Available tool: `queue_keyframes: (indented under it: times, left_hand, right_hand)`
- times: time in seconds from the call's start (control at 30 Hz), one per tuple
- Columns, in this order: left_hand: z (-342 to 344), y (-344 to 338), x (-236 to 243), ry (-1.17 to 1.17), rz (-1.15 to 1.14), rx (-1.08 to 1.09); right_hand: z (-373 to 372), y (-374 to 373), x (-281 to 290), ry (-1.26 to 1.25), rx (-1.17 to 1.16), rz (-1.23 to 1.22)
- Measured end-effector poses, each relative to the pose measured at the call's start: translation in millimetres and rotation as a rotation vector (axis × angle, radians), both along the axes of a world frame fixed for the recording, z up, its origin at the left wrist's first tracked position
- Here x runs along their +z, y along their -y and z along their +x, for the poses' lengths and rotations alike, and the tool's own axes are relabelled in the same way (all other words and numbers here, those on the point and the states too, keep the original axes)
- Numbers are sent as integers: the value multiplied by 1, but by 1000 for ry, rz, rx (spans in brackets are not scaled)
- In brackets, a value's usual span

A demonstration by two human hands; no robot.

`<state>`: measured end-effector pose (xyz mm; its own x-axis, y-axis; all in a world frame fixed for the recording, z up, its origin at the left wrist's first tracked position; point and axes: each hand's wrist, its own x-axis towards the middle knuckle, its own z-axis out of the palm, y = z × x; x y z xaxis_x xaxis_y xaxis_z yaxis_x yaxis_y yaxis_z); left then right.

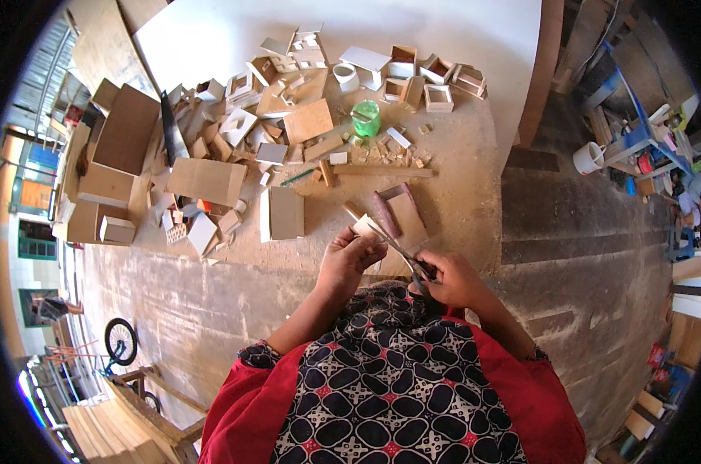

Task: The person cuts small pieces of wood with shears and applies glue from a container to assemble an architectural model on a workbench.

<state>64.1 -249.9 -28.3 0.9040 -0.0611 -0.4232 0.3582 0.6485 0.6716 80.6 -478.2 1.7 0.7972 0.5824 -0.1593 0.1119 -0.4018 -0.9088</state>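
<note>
My right hand (449, 277) is closed round the handles of a pair of scissors (401, 251), whose blades point away and to the left. In my left hand (343, 263), a small pale flat piece (364, 225) is pinched between thumb and fingers. The scissor blades lie across this piece or against its edge; I cannot tell which. Just beyond my hands, on the table, rests a shallow open wooden box (409, 220) with a dull purple roll (385, 214) along its left side. A short wooden stick (353, 209) shows behind the pale piece.
The wooden table (466, 193) carries several small boxes (438, 98), a green plastic tub (366, 118), a wooden strip (381, 170) and wood scraps. Left of my hands stands a grey-faced box (283, 213). Larger brown boxes (121, 130) are piled far left. A bicycle wheel (121, 341) appears lower left.
</note>
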Motion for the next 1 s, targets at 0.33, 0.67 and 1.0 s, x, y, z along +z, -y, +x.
queue_keyframes:
  times: [0.33, 0.67, 1.0]
  left_hand:
    - [1, 0, 0, 7, 2, -15]
    - [3, 1, 7, 6, 79, -23]
    - [-1, 2, 12, -4, 110, -81]
  right_hand:
    - [4, -9, 10, 8, 37, -41]
    - [0, -7, 3, -39, -15, 44]
    - [-1, -7, 5, 1, -9, -12]
